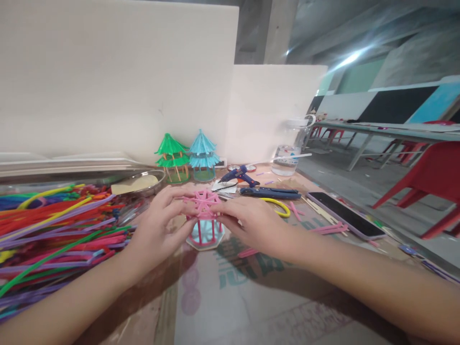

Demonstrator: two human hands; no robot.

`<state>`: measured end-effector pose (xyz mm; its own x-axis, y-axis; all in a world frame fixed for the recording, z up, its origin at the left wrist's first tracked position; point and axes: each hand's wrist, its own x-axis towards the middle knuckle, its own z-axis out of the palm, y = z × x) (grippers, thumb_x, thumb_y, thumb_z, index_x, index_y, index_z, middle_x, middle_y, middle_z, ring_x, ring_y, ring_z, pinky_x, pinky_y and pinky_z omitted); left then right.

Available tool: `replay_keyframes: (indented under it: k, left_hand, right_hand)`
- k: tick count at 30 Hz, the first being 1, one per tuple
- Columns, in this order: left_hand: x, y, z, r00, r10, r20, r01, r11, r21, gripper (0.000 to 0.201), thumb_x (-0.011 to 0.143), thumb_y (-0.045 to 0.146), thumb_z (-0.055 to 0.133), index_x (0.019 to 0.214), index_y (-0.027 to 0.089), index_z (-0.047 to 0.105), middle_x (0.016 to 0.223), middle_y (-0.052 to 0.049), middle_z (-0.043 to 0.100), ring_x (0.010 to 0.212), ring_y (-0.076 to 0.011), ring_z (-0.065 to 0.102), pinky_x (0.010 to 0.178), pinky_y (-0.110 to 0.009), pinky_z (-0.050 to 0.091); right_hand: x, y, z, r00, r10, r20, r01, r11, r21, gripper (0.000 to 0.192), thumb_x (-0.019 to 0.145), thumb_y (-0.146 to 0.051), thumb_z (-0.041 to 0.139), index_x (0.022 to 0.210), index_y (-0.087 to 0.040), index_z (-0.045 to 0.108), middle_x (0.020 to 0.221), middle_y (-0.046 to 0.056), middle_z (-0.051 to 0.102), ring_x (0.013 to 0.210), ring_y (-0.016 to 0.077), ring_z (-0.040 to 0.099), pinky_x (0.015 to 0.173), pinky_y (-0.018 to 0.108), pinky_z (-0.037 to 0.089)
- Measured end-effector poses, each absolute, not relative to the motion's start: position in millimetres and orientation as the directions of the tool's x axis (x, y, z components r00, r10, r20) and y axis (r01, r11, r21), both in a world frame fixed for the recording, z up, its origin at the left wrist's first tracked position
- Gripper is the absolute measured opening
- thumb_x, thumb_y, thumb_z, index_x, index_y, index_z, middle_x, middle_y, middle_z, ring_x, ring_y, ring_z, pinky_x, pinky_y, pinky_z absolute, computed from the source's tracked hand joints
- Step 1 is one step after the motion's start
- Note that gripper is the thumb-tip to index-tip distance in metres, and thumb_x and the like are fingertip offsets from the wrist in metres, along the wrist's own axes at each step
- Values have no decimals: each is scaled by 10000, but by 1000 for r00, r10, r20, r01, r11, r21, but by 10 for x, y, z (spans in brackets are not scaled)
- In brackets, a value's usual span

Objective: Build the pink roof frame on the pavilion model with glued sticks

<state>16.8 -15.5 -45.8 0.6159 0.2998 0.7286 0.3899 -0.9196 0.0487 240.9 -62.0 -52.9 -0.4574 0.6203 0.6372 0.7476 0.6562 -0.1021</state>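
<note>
A small pink pavilion model [205, 203] stands upright between my hands, its top a wheel of spokes that looks made of fuzzy pipe cleaners. Thin dark-pink posts [212, 231] join that top to an eight-sided base [204, 247] with a pale blue surface. From the left, my left hand [167, 218] grips the top's rim, thumb below and fingers above. My right hand [249, 220] pinches the opposite side of the rim, hiding part of it. Under the right hand a pink strip [247, 252] lies on the printed cardboard [223, 306].
Heaped colourful pipe cleaners [53, 239] cover the left side. Behind stand finished green [173, 158] and blue [203, 155] pavilions, a blue glue gun [239, 176], dark blue pliers [269, 192] and a water jug [287, 148]. A phone [345, 213] lies at right beside pink strips [328, 229].
</note>
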Motion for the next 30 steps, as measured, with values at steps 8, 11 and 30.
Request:
replay_keyframes:
  k: [8,11,30]
  left_hand:
    - [187,-168,-451,617,278,736,380,-924,31,139,932,141,539,989,242,614,1253,-54,605,1194,-221,562,1031,-449,467]
    - [186,-164,-448,623,277,731,382,-924,23,137,931,142,540,995,241,612,1248,-58,605,1201,-222,555,1043,-460,455]
    - [166,-139,-490,595,325,735,406,-911,74,114,942,212,544,1024,257,609,1228,-49,617,1200,-230,566,1069,-462,434]
  right_hand:
    - [2435,-599,-568,-515,433,740,721,686,100,232,981,-180,490,1051,-157,710,842,77,765,743,170,688,659,256,469]
    - [2439,-587,-579,-518,398,757,709,696,118,228,978,-173,491,1041,-154,709,820,72,761,721,164,686,645,251,463]
    - [2425,-595,-562,-456,563,689,749,661,-45,215,971,-211,543,1070,-187,732,883,50,793,743,172,722,668,258,484]
